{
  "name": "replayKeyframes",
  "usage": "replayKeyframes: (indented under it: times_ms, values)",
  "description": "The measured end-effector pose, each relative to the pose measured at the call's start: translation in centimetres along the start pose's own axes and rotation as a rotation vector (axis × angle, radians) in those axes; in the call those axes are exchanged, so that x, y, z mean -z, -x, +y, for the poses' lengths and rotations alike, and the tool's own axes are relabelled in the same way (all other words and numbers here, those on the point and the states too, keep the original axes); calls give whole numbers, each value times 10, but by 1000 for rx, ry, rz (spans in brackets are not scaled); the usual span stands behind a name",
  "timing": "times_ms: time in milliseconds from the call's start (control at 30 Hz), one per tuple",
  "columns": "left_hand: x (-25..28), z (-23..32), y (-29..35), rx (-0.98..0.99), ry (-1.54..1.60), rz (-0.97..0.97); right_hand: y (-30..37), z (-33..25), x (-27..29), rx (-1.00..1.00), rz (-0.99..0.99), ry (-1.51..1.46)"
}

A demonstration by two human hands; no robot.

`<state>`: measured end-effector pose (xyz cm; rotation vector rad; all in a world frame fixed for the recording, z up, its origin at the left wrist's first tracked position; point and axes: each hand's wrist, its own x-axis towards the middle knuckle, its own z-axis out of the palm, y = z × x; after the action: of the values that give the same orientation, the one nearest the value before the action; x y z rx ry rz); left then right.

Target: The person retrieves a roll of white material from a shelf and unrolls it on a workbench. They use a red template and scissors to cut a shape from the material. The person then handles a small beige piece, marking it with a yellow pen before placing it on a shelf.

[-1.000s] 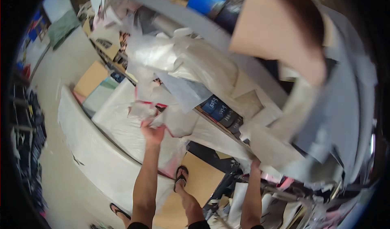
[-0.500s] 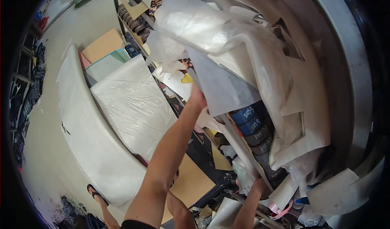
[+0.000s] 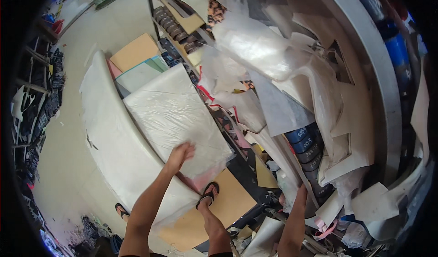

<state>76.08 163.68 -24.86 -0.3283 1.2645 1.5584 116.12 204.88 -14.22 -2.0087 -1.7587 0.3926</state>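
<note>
My left hand [image 3: 181, 156] hangs in the air over a large sheet of white material under clear plastic film [image 3: 175, 115]. Its fingers are loosely apart and a little blurred, with nothing seen in them. Beside it curves a long white roll [image 3: 123, 138]. At the lower end of a shelf's metal rail [image 3: 292, 159] is my right hand [image 3: 301, 194]; its fingers are hidden, so I cannot tell what they grip. Crumpled clear plastic [image 3: 286, 189] lies beside that hand. Behind the rail stand several blue and dark rolls [image 3: 305, 140] with white marks, partly covered by a greyish sheet [image 3: 285, 104].
Piled sheets and plastic film [image 3: 260, 47] cover the shelf at the right. A tan board [image 3: 228, 202] lies on the floor, with my sandalled foot [image 3: 209, 194] at its edge. Another tan board [image 3: 134, 51] lies at the far left. Dark stacked items [image 3: 52, 83] line the left side.
My left hand has come away from the sheets by the shelf, moving left and down over the plastic-covered sheet. White sheets with red edging now show there. My right hand stays at the rail.
</note>
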Motion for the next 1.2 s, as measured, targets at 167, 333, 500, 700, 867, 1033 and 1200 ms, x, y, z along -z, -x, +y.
replayKeyframes:
  times_ms: [167,333,500,700,867,1033,1200]
  values:
    - [255,-152,192,107,-869,444,87,-6,49,234,235,332]
    - [360,-185,453,209,-789,773,271,-26,81,250,-59,295]
    - [414,-154,579,135,-411,729,514,-110,148,412,-716,353]
    - [530,7,723,-363,-142,714,729,-108,37,596,-1681,388]
    - [667,28,879,-490,231,1153,983,-342,75,949,-1956,213]
    - [778,55,994,-630,735,1242,1057,-406,-4,944,-1862,228]
    - [908,92,1095,-913,899,1371,1228,-484,-17,1250,-1750,642]
